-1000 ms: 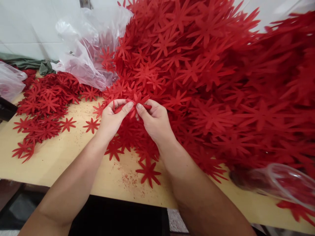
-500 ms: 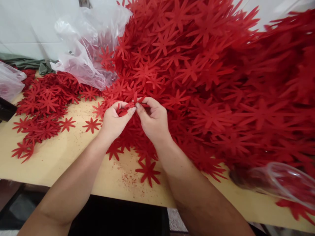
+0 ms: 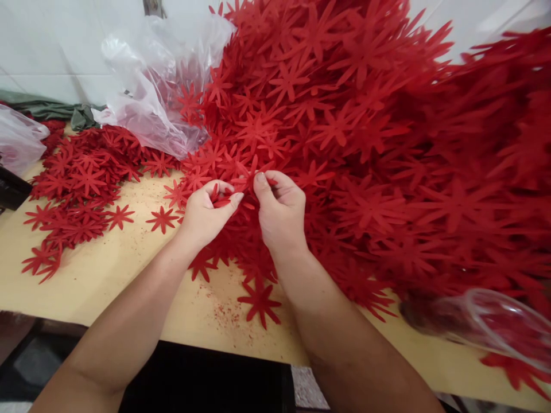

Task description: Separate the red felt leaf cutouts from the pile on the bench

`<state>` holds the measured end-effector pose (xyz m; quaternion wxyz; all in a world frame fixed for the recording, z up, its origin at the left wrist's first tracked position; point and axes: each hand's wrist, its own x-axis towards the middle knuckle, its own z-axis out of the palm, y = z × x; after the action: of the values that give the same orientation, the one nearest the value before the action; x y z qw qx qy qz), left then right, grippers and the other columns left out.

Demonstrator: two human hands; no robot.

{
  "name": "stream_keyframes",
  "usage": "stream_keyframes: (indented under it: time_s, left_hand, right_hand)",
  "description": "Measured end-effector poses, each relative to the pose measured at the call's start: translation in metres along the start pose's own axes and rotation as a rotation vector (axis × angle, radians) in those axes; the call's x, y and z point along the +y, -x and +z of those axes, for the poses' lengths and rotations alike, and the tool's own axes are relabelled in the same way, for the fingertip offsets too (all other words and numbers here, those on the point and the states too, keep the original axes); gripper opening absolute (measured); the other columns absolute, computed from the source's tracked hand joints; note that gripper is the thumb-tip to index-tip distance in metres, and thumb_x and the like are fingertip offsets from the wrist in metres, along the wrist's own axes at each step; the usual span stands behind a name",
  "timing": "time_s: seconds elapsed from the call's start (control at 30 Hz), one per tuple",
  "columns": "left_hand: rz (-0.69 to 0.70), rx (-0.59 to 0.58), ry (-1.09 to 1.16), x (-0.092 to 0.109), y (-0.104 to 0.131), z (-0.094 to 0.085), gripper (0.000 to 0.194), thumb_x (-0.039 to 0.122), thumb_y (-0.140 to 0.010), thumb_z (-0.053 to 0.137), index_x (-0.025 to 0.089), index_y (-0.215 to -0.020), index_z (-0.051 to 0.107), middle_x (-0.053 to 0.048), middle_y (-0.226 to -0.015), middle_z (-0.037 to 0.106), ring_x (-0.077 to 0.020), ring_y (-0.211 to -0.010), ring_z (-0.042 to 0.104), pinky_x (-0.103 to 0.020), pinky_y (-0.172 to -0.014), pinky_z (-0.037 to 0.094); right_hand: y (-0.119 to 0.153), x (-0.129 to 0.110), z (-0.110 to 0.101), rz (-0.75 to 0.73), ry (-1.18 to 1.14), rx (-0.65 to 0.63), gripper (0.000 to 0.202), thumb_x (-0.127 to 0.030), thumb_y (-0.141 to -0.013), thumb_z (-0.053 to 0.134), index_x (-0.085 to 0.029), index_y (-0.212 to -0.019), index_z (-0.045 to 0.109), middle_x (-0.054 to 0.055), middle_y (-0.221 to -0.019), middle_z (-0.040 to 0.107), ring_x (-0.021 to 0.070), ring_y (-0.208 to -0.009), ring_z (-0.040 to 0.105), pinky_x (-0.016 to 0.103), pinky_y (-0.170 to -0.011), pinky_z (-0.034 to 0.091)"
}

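Note:
Red flower-shaped cutouts with long narrow petals form a tall heap (image 3: 361,132) behind and to the right of my hands. My left hand (image 3: 209,212) is pinched on a red cutout, its petals showing between thumb and fingers. Just to the right, my right hand (image 3: 282,206) pinches another red cutout between thumb and forefinger. A small gap separates the two hands. The exact outlines of the held pieces blend into the red heap behind them. A single red flower (image 3: 260,302) lies flat on the yellow table (image 3: 172,304) below my hands.
At the left lies a smaller pile of red flowers (image 3: 86,180). Behind it are a crumpled clear plastic bag (image 3: 142,97) and a dark green cloth (image 3: 81,116). A clear plastic container (image 3: 469,315) rests on its side at the lower right. White tiles stand behind.
My hands, whose thumbs met before, have moved apart. The right hand has shifted right and slightly up with a red cutout; the left has moved slightly right.

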<state>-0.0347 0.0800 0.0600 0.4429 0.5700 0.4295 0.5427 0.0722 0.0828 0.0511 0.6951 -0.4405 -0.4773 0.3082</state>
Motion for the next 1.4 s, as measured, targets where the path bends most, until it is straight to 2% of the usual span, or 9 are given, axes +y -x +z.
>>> stream_keyframes:
  time_s: [0.17,0.3,0.5,0.7,0.9,1.07,1.17,1.27,1.4]
  left_hand:
    - [-0.017,0.012,-0.012,0.001,0.001,0.000,0.012,0.014,-0.068,0.063,0.016,-0.064,0.052,0.005,-0.063,0.056,-0.0047,-0.060,0.051,-0.019,-0.063,0.043]
    - [-0.039,0.068,0.049,0.004,0.001,-0.001,0.013,0.012,-0.068,0.063,0.017,-0.065,0.052,0.005,-0.064,0.056,-0.0048,-0.061,0.051,-0.019,-0.067,0.045]
    - [-0.026,0.137,0.165,0.000,-0.001,-0.004,0.014,0.020,-0.067,0.068,0.017,-0.069,0.055,0.004,-0.070,0.057,-0.0047,-0.065,0.052,-0.020,-0.074,0.045]
    - [-0.032,0.044,0.170,0.002,0.000,-0.006,0.015,0.023,-0.067,0.070,0.018,-0.070,0.056,0.004,-0.072,0.059,-0.0048,-0.066,0.053,-0.020,-0.072,0.045]
    - [-0.040,-0.040,0.200,0.004,0.003,-0.007,0.015,0.027,-0.070,0.069,0.019,-0.072,0.056,0.003,-0.078,0.061,-0.0058,-0.073,0.057,-0.019,-0.073,0.047]
    - [-0.035,-0.072,0.247,0.002,0.002,-0.008,0.023,0.031,-0.066,0.072,0.020,-0.070,0.053,0.005,-0.070,0.057,-0.0046,-0.061,0.053,-0.019,-0.059,0.045]
    - [-0.097,0.041,0.286,-0.001,-0.003,-0.011,0.026,0.031,-0.066,0.072,0.020,-0.068,0.048,0.008,-0.060,0.050,-0.0028,-0.049,0.045,-0.018,-0.048,0.040]
    - [-0.161,0.147,0.328,-0.002,-0.009,-0.016,0.029,0.030,-0.067,0.071,0.020,-0.066,0.044,0.010,-0.053,0.044,-0.0018,-0.041,0.040,-0.017,-0.042,0.035]
    - [-0.159,0.053,0.340,0.001,-0.008,-0.016,0.026,0.029,-0.067,0.071,0.020,-0.070,0.048,0.009,-0.056,0.051,-0.0018,-0.041,0.044,-0.018,-0.043,0.037]
  right_hand:
    - [-0.014,0.004,-0.011,0.038,-0.064,0.136,0.029,-0.045,-0.073,0.063,-0.021,-0.067,0.048,-0.006,-0.059,0.047,0.0045,-0.050,0.042,0.021,-0.049,0.037]
    - [-0.022,0.002,-0.019,0.029,-0.039,0.173,0.036,-0.051,-0.078,0.054,-0.021,-0.063,0.041,-0.007,-0.053,0.042,0.0037,-0.042,0.034,0.021,-0.041,0.029]
    - [-0.011,-0.003,-0.012,0.063,0.019,0.033,0.046,-0.058,-0.075,0.053,-0.021,-0.055,0.034,-0.008,-0.049,0.032,0.0036,-0.042,0.029,0.021,-0.040,0.024]
    - [-0.006,-0.006,-0.009,0.044,0.047,-0.069,0.043,-0.056,-0.067,0.063,-0.019,-0.056,0.043,-0.008,-0.050,0.035,0.0034,-0.047,0.029,0.021,-0.047,0.030]
    - [-0.006,-0.011,-0.009,0.038,0.123,-0.113,0.055,-0.061,-0.061,0.065,-0.019,-0.048,0.032,-0.008,-0.047,0.028,0.0033,-0.046,0.023,0.022,-0.045,0.024]
    - [-0.004,-0.012,-0.006,0.065,0.209,-0.242,0.059,-0.070,-0.059,0.059,-0.019,-0.047,0.033,-0.007,-0.046,0.027,0.0035,-0.046,0.024,0.022,-0.044,0.022]
    - [-0.001,-0.013,-0.004,0.089,0.179,-0.302,0.059,-0.072,-0.067,0.049,-0.019,-0.049,0.030,-0.007,-0.047,0.024,0.0038,-0.045,0.023,0.022,-0.043,0.021]
    - [-0.001,-0.013,-0.005,0.106,0.148,-0.270,0.059,-0.072,-0.069,0.045,-0.020,-0.049,0.026,-0.007,-0.046,0.022,0.0037,-0.044,0.021,0.023,-0.042,0.019]
    - [-0.004,-0.009,-0.008,0.113,0.172,-0.234,0.059,-0.072,-0.067,0.049,-0.020,-0.049,0.027,-0.007,-0.047,0.022,0.0036,-0.045,0.020,0.022,-0.042,0.018]
